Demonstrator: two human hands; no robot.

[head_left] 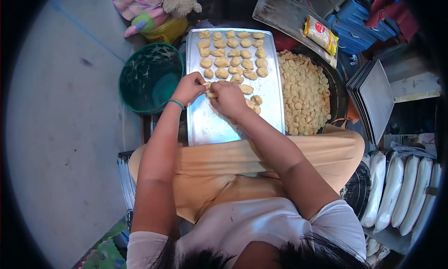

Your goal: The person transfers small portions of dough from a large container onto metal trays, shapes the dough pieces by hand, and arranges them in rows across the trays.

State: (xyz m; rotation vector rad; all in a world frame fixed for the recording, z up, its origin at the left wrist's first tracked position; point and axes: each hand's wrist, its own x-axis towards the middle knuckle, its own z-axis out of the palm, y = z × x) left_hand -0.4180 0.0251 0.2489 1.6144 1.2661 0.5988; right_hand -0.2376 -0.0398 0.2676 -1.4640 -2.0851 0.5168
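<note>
The left hand point(190, 88) and right hand point(228, 98) meet, fingertips pinching one dough piece point(210, 93) over the tray's point(199, 126) left side, probably for steadier control, while lumps point(222, 62) sit beyond in rows, presumably to stay separate.

Smooth, glossy metal in the tray point(200, 129); matt, uneven surface on the dough pieces point(221, 62); shiny plastic, smeared inside, in the tub point(135, 73); soft, matt cloth in the trousers point(322, 152) and shirt point(261, 222); glossy plastic film around the packet point(321, 33); rough, fluffy pile on the stuffed toy point(182, 2); smooth, dull finish across the floor point(70, 119).
</note>
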